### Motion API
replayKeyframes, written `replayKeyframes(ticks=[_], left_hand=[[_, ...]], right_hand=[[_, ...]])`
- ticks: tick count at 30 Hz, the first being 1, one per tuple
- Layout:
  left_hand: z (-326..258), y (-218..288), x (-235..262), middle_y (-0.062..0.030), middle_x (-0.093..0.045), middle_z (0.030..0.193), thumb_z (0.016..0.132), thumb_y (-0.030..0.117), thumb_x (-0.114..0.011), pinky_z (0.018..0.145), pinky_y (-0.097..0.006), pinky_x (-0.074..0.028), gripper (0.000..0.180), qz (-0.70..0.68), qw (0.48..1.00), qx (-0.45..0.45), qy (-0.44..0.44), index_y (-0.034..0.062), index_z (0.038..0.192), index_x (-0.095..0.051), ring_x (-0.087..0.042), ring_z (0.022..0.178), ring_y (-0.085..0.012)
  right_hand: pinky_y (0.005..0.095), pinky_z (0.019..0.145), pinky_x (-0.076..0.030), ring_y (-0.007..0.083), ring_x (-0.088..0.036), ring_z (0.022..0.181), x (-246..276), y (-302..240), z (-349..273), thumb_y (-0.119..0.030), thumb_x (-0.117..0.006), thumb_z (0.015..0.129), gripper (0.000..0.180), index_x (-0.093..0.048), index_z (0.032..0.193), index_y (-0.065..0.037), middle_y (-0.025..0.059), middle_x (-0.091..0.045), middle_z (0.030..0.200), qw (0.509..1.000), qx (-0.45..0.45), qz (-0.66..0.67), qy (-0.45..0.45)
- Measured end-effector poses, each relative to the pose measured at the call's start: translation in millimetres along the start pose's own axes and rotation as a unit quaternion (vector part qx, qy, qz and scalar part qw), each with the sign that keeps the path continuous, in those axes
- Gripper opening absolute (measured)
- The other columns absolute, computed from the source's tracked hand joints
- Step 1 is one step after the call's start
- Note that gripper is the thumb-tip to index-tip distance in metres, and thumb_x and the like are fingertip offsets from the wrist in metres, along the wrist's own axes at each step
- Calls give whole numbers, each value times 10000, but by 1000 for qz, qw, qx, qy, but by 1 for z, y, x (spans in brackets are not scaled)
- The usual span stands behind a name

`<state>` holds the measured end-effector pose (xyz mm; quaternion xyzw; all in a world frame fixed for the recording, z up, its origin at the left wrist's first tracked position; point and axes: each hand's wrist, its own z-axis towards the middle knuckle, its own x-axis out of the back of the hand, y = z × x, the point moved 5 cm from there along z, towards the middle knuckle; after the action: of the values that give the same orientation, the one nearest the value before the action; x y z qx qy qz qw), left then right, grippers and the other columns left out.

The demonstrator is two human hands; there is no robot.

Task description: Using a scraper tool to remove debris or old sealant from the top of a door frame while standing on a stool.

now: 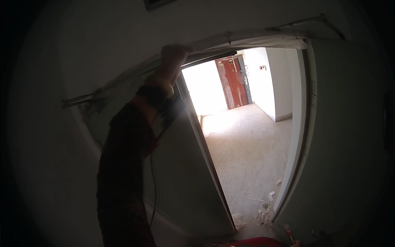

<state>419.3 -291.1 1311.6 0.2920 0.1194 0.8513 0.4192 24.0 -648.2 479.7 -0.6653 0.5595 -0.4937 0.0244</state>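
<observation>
My sleeve (123, 164) looks like soft matt cloth, dark and checked. The door leaf (185, 181) by it shows a smooth, flat painted face with a dull sheen. The wall (349, 144) is matt plaster, smooth. The floor (247, 152) out there reads as bare, dusty, rough screed, scraps of paper-like debris (263, 212) on it. The far door (235, 82) is reddish-brown, wood-look, faintly glossy.
</observation>
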Motion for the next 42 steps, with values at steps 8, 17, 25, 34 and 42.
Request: replayKeyframes(ticks=[8,17,25,34,42], left_hand=[[-36,3,-2,-76,-590,664,659,103,-557,601,-353,-475,159,341,844,-407,79,144,784,-645,-580,639,-256],[-15,-7,-18,-88,-605,671,769,190,-567,565,-298,-465,168,-78,984,59,-147,28,777,-611,-612,652,-203],[22,12,-61,-86,-592,621,789,165,-530,525,-299,-457,178,-181,975,41,-122,24,715,-608,-594,587,-205],[-33,63,-45,-74,-569,649,687,41,-558,531,-335,-438,102,255,768,-567,151,93,766,-596,-550,587,-258],[-72,57,-38,-86,-597,720,785,164,-481,624,-379,-441,157,229,848,-464,110,81,729,-602,-559,681,-272]], right_hand=[[372,569,-452,235,-588,669,22,-28,-8,-194,-673,625,348,-588,916,-22,122,-608,733,998,53,-19,16],[360,504,-448,219,-573,610,40,-59,-53,-121,-652,648,280,-573,894,-11,85,-569,662,1000,13,4,24],[380,603,-458,269,-604,686,0,1,-15,-229,-652,631,332,-593,896,-38,139,-617,747,998,22,4,54],[387,629,-461,293,-605,731,-13,44,-9,-278,-659,618,375,-599,913,-55,141,-623,785,999,-38,-17,10],[396,654,-460,288,-600,779,26,-16,-41,-306,-680,611,448,-581,963,-46,158,-616,840,998,-60,-10,-15]])
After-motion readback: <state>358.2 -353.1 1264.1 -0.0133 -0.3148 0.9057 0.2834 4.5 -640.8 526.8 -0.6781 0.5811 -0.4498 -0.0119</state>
